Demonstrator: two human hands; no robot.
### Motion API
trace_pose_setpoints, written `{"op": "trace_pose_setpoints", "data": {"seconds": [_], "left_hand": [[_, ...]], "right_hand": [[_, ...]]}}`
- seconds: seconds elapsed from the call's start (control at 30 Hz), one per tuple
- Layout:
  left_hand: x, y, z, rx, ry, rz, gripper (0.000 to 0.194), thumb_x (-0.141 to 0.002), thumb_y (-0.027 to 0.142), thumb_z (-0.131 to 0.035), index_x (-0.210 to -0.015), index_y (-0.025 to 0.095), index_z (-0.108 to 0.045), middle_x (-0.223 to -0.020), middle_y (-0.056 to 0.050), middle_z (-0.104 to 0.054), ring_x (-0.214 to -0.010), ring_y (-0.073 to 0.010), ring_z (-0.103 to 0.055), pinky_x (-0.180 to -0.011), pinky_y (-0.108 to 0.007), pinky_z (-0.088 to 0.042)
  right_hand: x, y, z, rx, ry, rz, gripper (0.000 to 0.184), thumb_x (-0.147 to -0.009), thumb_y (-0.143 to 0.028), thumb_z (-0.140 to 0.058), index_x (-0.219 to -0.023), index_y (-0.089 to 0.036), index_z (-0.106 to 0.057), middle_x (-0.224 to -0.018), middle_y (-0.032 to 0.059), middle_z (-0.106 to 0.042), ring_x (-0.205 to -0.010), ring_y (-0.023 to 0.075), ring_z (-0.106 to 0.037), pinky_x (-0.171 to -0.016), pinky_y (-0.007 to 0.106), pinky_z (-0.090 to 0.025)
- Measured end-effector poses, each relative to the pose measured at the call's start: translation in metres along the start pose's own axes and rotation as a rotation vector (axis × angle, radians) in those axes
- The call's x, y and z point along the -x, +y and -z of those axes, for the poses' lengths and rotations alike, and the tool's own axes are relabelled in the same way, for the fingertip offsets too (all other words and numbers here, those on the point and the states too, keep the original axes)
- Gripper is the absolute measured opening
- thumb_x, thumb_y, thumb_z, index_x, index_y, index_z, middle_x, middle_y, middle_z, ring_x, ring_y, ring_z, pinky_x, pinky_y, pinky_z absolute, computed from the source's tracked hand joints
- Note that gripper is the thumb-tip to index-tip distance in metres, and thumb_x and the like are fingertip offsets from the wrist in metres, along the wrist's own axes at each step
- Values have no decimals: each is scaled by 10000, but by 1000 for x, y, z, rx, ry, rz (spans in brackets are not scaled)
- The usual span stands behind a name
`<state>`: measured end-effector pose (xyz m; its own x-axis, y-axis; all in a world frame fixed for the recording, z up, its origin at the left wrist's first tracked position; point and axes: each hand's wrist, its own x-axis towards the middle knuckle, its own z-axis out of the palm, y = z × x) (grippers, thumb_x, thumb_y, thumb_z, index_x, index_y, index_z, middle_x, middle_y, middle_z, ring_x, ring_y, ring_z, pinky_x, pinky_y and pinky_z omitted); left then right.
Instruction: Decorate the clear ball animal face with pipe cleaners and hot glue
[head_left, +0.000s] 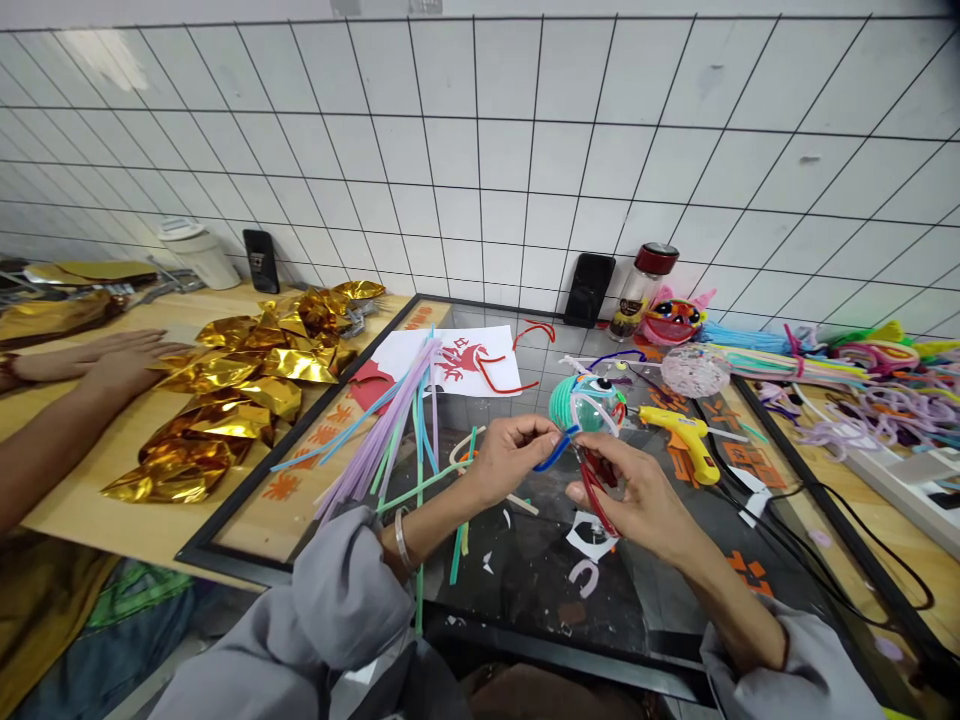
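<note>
My left hand pinches a short blue pipe cleaner bent into a hook. In my right hand are red-handled pliers or scissors, with the tips close to the blue piece; which of the two cannot be told. Just beyond my fingers lies a clear ball, partly wrapped in green pipe cleaner, with an eye on it. To its right rests a yellow glue gun. Below my hands are a white paper scrap with a cut-out and a curved lilac piece.
Purple, blue and green pipe cleaners lie left of my hands, near a white sheet with a red design. Black cables curl on the right. A glass bottle stands by the wall. Another person's hands rest near gold foil.
</note>
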<state>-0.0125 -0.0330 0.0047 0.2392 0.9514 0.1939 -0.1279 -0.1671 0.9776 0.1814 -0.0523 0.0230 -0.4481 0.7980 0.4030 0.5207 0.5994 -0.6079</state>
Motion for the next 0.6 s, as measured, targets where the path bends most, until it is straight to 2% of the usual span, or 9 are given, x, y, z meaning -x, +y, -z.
{"op": "trace_pose_setpoints", "data": {"seconds": [0.1,0.3,0.5,0.6], "left_hand": [[0,1,0,-28,-19,0,458,-768,569,-687,-703,122,-610,-614,21,-486,-565,-81,-397,-541,-222,-323],[2,1,1,-59,-58,-23,464,-797,570,-669,-699,119,-621,-633,-3,-534,-598,-97,-442,-573,-232,-333],[2,-1,1,-11,-54,-27,486,-775,593,-693,-691,120,-620,-616,10,-515,-569,-80,-408,-554,-223,-322],[0,-2,1,-15,-31,-35,489,-770,608,-687,-720,125,-636,-629,6,-527,-579,-86,-418,-555,-224,-334]], "right_hand": [[2,0,-1,34,22,24,312,-866,-354,-671,-1105,-153,-683,-909,57,-722,-734,161,-640,-701,275,-526],[5,3,-1,40,69,42,343,-853,-376,-693,-1076,-116,-723,-886,85,-755,-704,175,-672,-664,278,-538],[7,0,-6,18,114,57,279,-875,-370,-675,-989,-124,-742,-646,5,-678,-506,114,-556,-512,229,-463],[8,0,-6,38,214,98,282,-882,-363,-661,-1023,-129,-731,-689,25,-706,-533,125,-588,-529,240,-482]]}}
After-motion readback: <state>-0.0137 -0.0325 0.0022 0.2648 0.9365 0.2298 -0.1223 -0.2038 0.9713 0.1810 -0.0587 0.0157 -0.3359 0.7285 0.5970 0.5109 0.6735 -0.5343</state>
